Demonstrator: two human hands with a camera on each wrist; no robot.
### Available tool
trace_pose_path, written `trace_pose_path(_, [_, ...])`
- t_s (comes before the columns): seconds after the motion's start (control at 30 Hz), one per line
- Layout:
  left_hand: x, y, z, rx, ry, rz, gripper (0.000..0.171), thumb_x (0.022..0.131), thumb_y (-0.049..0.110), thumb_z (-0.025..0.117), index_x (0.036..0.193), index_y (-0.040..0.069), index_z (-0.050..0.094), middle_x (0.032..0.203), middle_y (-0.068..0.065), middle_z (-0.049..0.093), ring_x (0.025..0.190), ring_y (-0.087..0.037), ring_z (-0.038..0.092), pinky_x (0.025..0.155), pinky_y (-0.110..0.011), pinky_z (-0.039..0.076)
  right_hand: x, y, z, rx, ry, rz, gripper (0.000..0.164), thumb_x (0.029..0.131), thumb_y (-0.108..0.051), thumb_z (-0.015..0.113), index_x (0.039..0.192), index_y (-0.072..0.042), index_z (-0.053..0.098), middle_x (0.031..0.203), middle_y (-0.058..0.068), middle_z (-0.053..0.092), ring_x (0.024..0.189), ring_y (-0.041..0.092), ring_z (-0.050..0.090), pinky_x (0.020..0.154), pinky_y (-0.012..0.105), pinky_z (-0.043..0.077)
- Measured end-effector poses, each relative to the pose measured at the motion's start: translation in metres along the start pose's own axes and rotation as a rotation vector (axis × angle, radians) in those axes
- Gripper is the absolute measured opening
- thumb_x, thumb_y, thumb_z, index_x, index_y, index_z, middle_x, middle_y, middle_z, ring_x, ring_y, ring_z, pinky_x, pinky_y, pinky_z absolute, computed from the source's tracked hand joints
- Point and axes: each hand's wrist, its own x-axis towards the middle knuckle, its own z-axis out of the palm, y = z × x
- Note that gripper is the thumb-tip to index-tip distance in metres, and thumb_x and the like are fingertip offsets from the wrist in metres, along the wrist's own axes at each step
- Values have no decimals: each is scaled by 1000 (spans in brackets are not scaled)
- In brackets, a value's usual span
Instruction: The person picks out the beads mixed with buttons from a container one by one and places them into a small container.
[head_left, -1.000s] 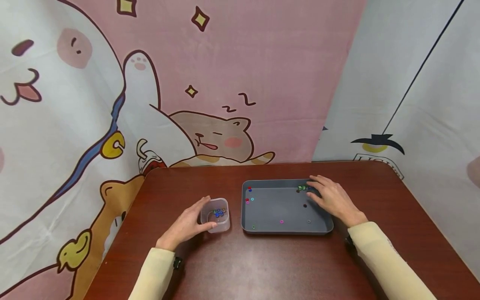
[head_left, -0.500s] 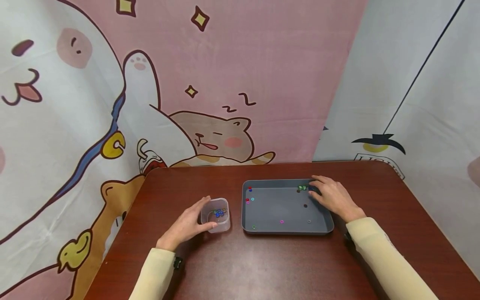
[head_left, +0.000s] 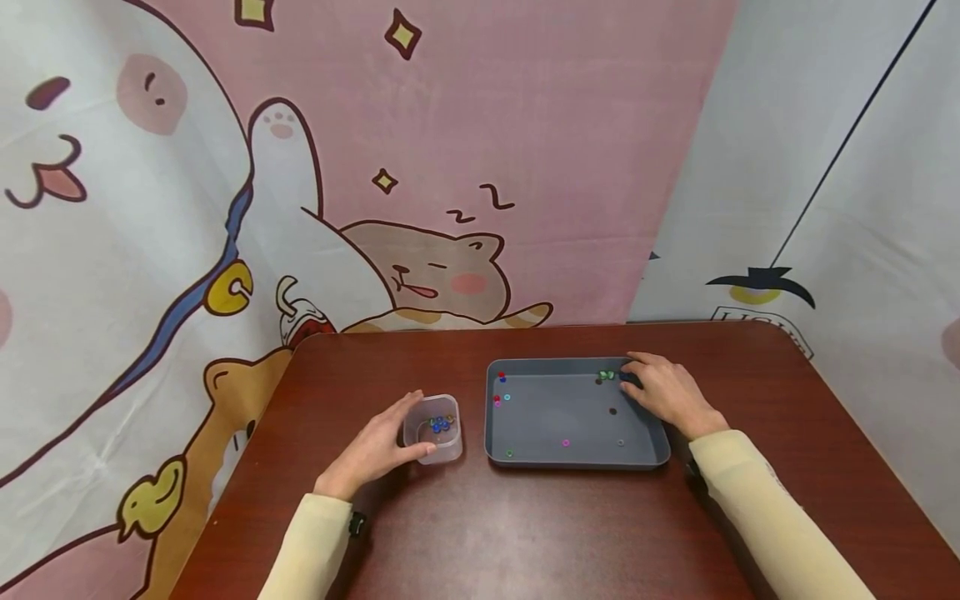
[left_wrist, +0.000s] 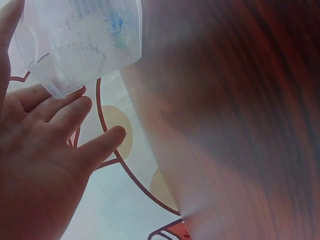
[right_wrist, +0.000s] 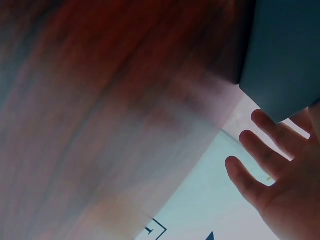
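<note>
My left hand (head_left: 378,442) holds a small clear plastic box (head_left: 447,451) by its left side, thumb at the near side and fingers at the far side. Inside the box lie several blue and greenish beads (head_left: 439,424). At the far right corner of a shallow grey tray (head_left: 555,400), my right hand (head_left: 671,396) reaches in with thumb and fingers apart. Its fingertips are right at some dark blue beads (head_left: 625,377), partly hidden by the hand. Green beads (head_left: 607,375) lie just left of them. In the right wrist view, the other fingers extend past the tray's corner.
Small red and blue beads (head_left: 502,377) lie at the tray's left end. A pink ring (head_left: 566,443), a green ring (head_left: 510,453) and a brown bead (head_left: 612,411) lie spread on its floor. The dark wooden table (head_left: 510,533) meets a printed cloth backdrop (head_left: 585,167).
My right hand has shifted slightly right toward the tray's corner, and its thumb and fingertips have come nearer each other. The left hand and box stay put.
</note>
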Motion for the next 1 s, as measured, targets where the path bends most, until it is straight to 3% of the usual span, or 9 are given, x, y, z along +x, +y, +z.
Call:
trace_pose_path(0.3, [0,0,-1,15,-1,9,95,86,53,81,159,8,40,163,-14,39,146,-37,43,112,-59,40,1,-1,0,23,-32,25,36,94,-17,78,125,0,72,144,28,55,120,47,61,91,64,51])
trace_pose_path(0.67, [0,0,0,7,-3,5,95,87,54,80,159,8,40,163,-15,39,145,-37,44,112,-60,40,4,-4,-2,29,-21,25,19,93,-13,79,108,-4,78,136,28,60,115,45,63,86,61,53])
trace_pose_path(1.0, [0,1,-1,14,-4,7,95,87,56,79,160,9,40,164,-15,38,146,-38,43,112,-60,40,1,-5,-4,56,8,41,19,94,-14,77,110,-2,77,144,29,55,127,48,56,92,66,50])
